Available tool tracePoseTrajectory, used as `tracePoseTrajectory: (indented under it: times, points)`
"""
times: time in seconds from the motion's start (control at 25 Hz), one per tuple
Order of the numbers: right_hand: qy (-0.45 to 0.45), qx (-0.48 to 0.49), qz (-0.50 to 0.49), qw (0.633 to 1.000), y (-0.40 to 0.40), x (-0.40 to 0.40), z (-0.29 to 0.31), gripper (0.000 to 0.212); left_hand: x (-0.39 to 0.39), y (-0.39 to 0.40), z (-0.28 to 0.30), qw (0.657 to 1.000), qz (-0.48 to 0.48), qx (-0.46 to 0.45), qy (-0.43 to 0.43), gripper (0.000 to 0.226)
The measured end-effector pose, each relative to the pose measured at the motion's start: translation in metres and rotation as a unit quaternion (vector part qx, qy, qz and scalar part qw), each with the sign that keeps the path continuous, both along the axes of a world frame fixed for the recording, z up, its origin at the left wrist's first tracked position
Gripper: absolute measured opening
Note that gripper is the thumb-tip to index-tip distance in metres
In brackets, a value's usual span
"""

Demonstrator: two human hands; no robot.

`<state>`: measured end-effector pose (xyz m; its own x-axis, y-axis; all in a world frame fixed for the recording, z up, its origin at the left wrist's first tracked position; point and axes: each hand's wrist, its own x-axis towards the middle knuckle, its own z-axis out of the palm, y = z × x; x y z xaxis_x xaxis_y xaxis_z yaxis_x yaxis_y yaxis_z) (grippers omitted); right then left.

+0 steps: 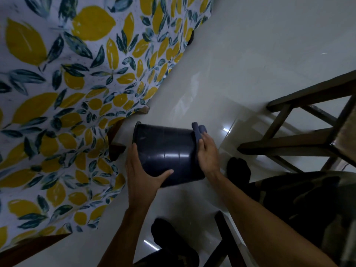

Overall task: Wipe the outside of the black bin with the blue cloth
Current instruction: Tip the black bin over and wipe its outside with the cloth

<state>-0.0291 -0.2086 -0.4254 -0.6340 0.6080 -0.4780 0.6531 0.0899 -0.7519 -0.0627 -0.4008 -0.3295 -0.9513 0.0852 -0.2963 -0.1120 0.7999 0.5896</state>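
The black bin [169, 149] lies on its side in mid-air above the pale floor, its open mouth turned to the left. My left hand [143, 170] grips its near side by the rim, thumb across the glossy wall. The blue cloth [198, 131] is pressed against the bin's base at the right. My right hand [207, 151] holds that cloth flat on the base, and two folds of the cloth stick up above my fingertips.
A table with a lemon-print cloth [63, 97] fills the left side, its dark legs close to the bin's mouth. A dark wooden chair frame [300, 139] stands at the right. My dark-socked feet [238, 170] rest on the glossy white floor [240, 54].
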Motion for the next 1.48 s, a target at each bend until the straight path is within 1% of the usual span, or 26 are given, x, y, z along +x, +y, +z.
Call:
tracePoseTrajectory:
  times: [0.08, 0.24, 0.32, 0.36, 0.48, 0.56, 0.72, 0.8, 0.88, 0.92, 0.96, 1.04, 1.08, 1.12, 1.16, 1.2, 1.28, 1.36, 1.44, 1.48]
  points:
    - [0.018, 0.005, -0.011, 1.0, 0.002, 0.006, -0.002, 0.04, 0.012, -0.002, -0.003, 1.0, -0.01, 0.0, 0.013, 0.137]
    - [0.042, 0.008, -0.001, 0.999, -0.001, 0.025, -0.004, 0.04, 0.033, -0.012, -0.014, 0.999, -0.028, -0.019, 0.034, 0.134]
    - [0.034, 0.016, 0.004, 0.999, -0.004, 0.029, -0.002, 0.039, 0.037, -0.017, -0.018, 0.996, -0.045, -0.057, 0.042, 0.136]
    - [0.03, 0.02, 0.008, 0.999, -0.005, 0.032, 0.0, 0.039, 0.038, -0.018, -0.018, 0.993, -0.059, -0.095, 0.046, 0.137]
    - [0.021, 0.037, 0.028, 0.999, -0.01, 0.043, 0.007, 0.04, 0.028, -0.014, -0.013, 0.965, -0.135, -0.216, 0.063, 0.14]
    - [0.025, 0.04, 0.034, 0.998, -0.013, 0.054, 0.007, 0.04, 0.009, -0.006, -0.013, 0.943, -0.197, -0.261, 0.064, 0.142]
    - [0.024, 0.026, 0.051, 0.998, -0.02, 0.077, 0.011, 0.041, -0.024, 0.004, -0.024, 0.903, -0.291, -0.311, 0.055, 0.145]
    - [0.027, 0.038, 0.057, 0.997, -0.022, 0.085, 0.016, 0.041, -0.028, 0.003, -0.031, 0.895, -0.309, -0.32, 0.04, 0.148]
    - [0.03, 0.07, 0.082, 0.994, -0.024, 0.085, 0.019, 0.04, -0.025, -0.002, -0.038, 0.895, -0.311, -0.319, 0.022, 0.149]
    - [0.037, 0.112, 0.12, 0.986, -0.027, 0.082, 0.021, 0.04, -0.021, -0.005, -0.041, 0.897, -0.311, -0.315, 0.014, 0.149]
    - [0.051, 0.167, 0.18, 0.968, -0.031, 0.078, 0.02, 0.041, -0.017, -0.008, -0.043, 0.898, -0.311, -0.312, 0.007, 0.148]
    - [0.08, 0.253, 0.331, 0.906, -0.045, 0.066, 0.015, 0.047, -0.008, -0.012, -0.046, 0.901, -0.307, -0.306, 0.005, 0.143]
    - [0.081, 0.269, 0.395, 0.875, -0.052, 0.061, 0.013, 0.049, -0.003, -0.014, -0.047, 0.904, -0.302, -0.302, 0.009, 0.138]
    - [0.075, 0.273, 0.436, 0.854, -0.058, 0.052, 0.01, 0.051, 0.001, -0.016, -0.048, 0.908, -0.296, -0.297, 0.014, 0.134]
    - [0.063, 0.268, 0.454, 0.847, -0.06, 0.043, 0.006, 0.052, 0.003, -0.018, -0.049, 0.911, -0.291, -0.292, 0.016, 0.133]
    - [0.044, 0.257, 0.46, 0.849, -0.061, 0.031, 0.0, 0.053, 0.005, -0.018, -0.05, 0.912, -0.291, -0.29, 0.011, 0.136]
    - [0.002, 0.225, 0.448, 0.866, -0.055, 0.003, -0.013, 0.056, 0.008, -0.019, -0.05, 0.908, -0.294, -0.299, -0.007, 0.147]
    - [-0.056, 0.207, 0.428, 0.878, -0.037, -0.023, -0.031, 0.064, 0.01, -0.019, -0.049, 0.905, -0.288, -0.314, -0.012, 0.152]
    - [-0.121, 0.204, 0.433, 0.87, -0.011, -0.036, -0.047, 0.075, 0.013, -0.018, -0.048, 0.904, -0.281, -0.322, -0.009, 0.153]
    - [-0.136, 0.205, 0.427, 0.87, -0.002, -0.033, -0.052, 0.078, 0.013, -0.018, -0.048, 0.905, -0.279, -0.321, -0.007, 0.153]
